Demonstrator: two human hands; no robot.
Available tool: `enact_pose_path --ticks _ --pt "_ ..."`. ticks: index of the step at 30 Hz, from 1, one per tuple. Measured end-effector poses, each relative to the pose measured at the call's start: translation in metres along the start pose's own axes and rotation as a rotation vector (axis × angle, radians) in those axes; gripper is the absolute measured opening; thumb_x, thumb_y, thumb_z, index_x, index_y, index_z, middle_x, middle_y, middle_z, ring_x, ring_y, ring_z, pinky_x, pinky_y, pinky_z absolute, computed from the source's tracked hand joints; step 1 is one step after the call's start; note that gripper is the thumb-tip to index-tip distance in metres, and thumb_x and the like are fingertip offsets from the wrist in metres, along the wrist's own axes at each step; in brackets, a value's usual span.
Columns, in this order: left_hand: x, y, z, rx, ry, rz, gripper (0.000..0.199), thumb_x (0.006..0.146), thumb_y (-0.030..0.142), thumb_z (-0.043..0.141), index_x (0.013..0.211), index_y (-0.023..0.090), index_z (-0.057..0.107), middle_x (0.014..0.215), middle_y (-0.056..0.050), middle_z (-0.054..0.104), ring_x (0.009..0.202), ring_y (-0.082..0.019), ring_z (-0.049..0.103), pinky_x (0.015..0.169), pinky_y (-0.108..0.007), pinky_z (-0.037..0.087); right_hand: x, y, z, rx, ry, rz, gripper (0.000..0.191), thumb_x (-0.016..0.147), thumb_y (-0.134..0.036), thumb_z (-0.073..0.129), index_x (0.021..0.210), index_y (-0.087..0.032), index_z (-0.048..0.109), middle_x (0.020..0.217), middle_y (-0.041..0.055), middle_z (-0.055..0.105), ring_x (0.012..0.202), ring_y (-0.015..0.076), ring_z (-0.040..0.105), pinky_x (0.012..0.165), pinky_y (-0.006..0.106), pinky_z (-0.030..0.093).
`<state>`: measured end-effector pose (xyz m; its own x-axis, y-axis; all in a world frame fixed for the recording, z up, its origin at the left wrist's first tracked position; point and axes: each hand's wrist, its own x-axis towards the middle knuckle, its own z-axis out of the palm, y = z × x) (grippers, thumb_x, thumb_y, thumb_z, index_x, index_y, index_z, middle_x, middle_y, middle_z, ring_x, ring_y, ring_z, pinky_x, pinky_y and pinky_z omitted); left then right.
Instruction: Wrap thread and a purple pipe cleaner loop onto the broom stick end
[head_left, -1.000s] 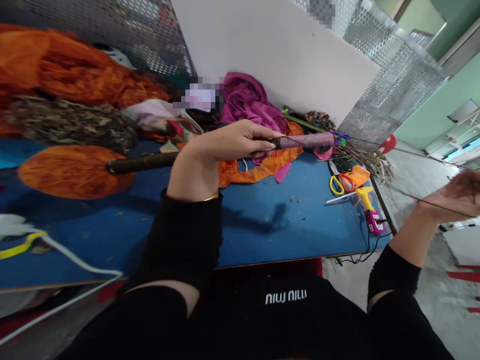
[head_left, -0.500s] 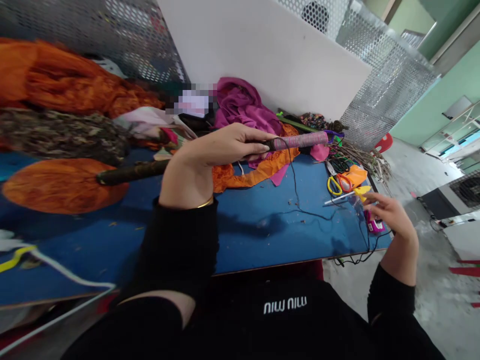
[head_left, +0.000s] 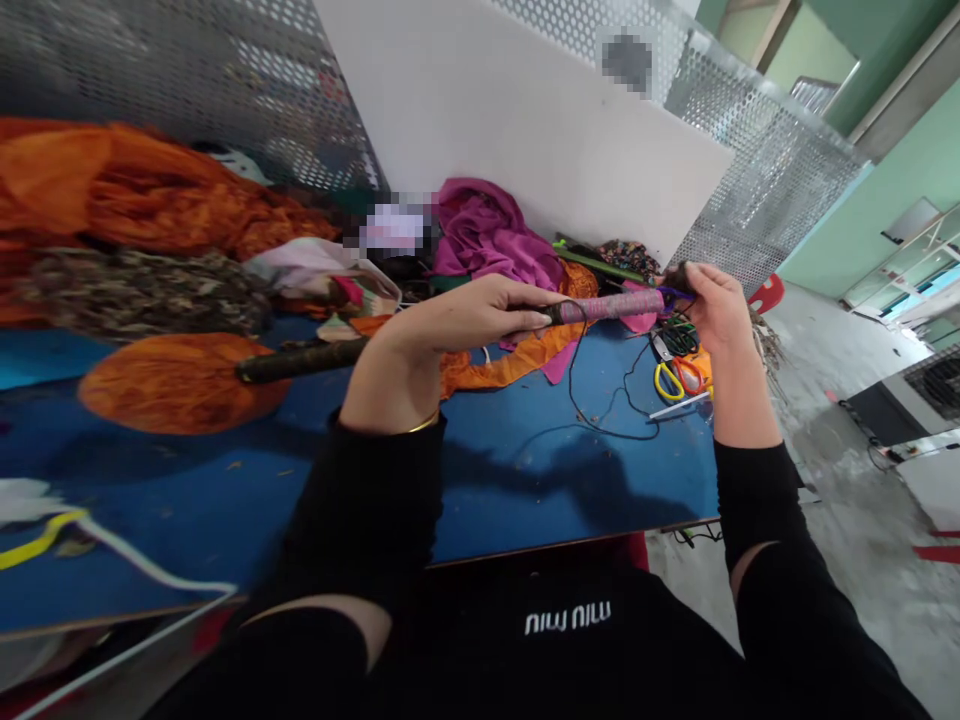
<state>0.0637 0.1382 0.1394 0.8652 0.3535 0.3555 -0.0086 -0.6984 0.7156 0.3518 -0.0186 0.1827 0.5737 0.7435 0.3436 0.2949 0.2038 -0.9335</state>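
A long dark stick (head_left: pixel 307 358) runs across the table, held above its surface. At its left end is an orange, cloth-like oval head (head_left: pixel 180 383), and pink thread wrapping (head_left: pixel 615 306) covers a stretch near the right end. My left hand (head_left: pixel 484 312) is closed around the stick just left of the wrapping. My right hand (head_left: pixel 716 300) pinches the stick's dark tip, right of the wrapping. A thin black cord (head_left: pixel 574 385) loops down from beside my left fingers onto the table.
Yellow-handled scissors (head_left: pixel 667 382) and an orange-handled pair (head_left: pixel 690 377) lie below my right hand. Magenta cloth (head_left: pixel 484 225), orange cloth (head_left: pixel 150 200) and dried plant matter (head_left: pixel 142 295) are heaped along the back. A white board (head_left: pixel 525 110) leans behind the blue table (head_left: pixel 510 480).
My right hand has moved up and left from the right table edge to the stick's tip. The stick and orange head have shifted slightly right and down in view.
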Motion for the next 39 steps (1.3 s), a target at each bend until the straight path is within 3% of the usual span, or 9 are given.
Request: enact_pose_path --ticks 4,7,13,17,23,27,33,36,39 --pt "0.0 0.008 -0.004 0.022 -0.041 -0.042 0.049 0.091 0.038 0.058 0.13 0.017 0.079 0.08 -0.005 0.073 0.065 -0.014 0.058 0.062 -0.025 0.049 0.006 0.014 -0.025 -0.083 0.585 -0.325 0.049 0.1 -0.065 0.035 0.1 -0.026 0.064 0.102 0.0066 0.069 0.076 0.016 0.07 0.072 0.036 0.064" --pt "-0.003 0.015 -0.005 0.04 0.033 -0.068 0.053 0.091 0.038 0.056 0.133 0.013 0.077 0.08 -0.006 0.072 0.064 -0.014 0.057 0.062 -0.025 0.047 -0.006 0.027 -0.05 -0.244 0.737 -0.338 0.068 0.102 -0.068 0.01 0.103 -0.026 0.063 0.105 0.0087 0.065 0.083 0.0189 0.07 0.076 0.038 0.063" --pt "-0.002 0.03 0.007 0.114 0.215 -0.016 0.053 0.093 0.03 0.054 0.14 0.017 0.074 0.097 -0.004 0.081 0.07 -0.013 0.061 0.068 -0.023 0.049 -0.057 0.056 -0.045 -0.809 0.196 -0.083 0.032 0.079 -0.052 0.076 0.086 -0.021 0.073 0.108 0.0123 0.075 0.111 0.0291 0.071 0.108 0.049 0.056" --pt "0.009 0.031 0.026 0.145 0.246 0.072 0.052 0.097 0.027 0.053 0.145 0.019 0.07 0.118 -0.006 0.082 0.097 -0.019 0.074 0.089 -0.026 0.055 -0.071 0.051 -0.001 -0.558 0.214 -0.303 0.035 0.092 -0.049 0.061 0.109 -0.023 0.075 0.125 0.0132 0.074 0.127 0.0266 0.067 0.121 0.05 0.048" --pt "0.02 0.025 0.052 0.303 0.3 0.135 0.053 0.103 0.028 0.05 0.153 0.017 0.062 0.137 -0.014 0.076 0.12 -0.024 0.073 0.104 -0.034 0.055 -0.071 0.034 0.076 0.021 -0.277 -0.088 0.053 0.085 -0.075 0.067 0.106 -0.026 0.069 0.097 0.0044 0.076 0.086 0.0208 0.073 0.088 0.039 0.064" --pt "0.019 0.027 0.054 0.377 0.314 0.069 0.053 0.104 0.027 0.048 0.156 0.02 0.058 0.136 -0.014 0.076 0.118 -0.025 0.073 0.099 -0.034 0.056 -0.079 0.027 0.072 -0.161 -0.064 -0.18 0.048 0.096 -0.07 0.058 0.078 -0.026 0.066 0.06 -0.0032 0.053 0.052 0.0129 0.049 0.055 0.03 0.05" --pt "0.02 0.028 0.059 0.37 0.27 0.04 0.052 0.105 0.032 0.049 0.155 0.024 0.06 0.134 -0.011 0.078 0.118 -0.023 0.074 0.098 -0.032 0.057 -0.095 0.022 0.076 0.06 -0.017 -0.601 0.053 0.099 -0.069 0.051 0.07 -0.028 0.066 0.101 0.0076 0.069 0.116 0.0291 0.07 0.107 0.055 0.058" --pt "0.02 0.031 0.061 0.375 0.237 -0.002 0.053 0.105 0.032 0.048 0.157 0.024 0.057 0.141 -0.011 0.075 0.125 -0.024 0.072 0.103 -0.033 0.056 -0.098 0.019 0.087 0.188 -0.025 -0.5 0.057 0.099 -0.069 0.046 0.061 -0.027 0.052 0.068 0.0028 0.053 0.082 0.0253 0.07 0.102 0.06 0.06" --pt "0.021 0.038 0.06 0.367 0.204 -0.091 0.056 0.104 0.032 0.049 0.158 0.019 0.056 0.15 -0.013 0.068 0.135 -0.03 0.068 0.11 -0.04 0.053 -0.095 0.014 0.085 0.417 0.019 -0.425 0.055 0.1 -0.059 0.053 0.061 -0.025 0.037 0.059 -0.0044 0.03 0.05 0.0136 0.045 0.076 0.044 0.062"
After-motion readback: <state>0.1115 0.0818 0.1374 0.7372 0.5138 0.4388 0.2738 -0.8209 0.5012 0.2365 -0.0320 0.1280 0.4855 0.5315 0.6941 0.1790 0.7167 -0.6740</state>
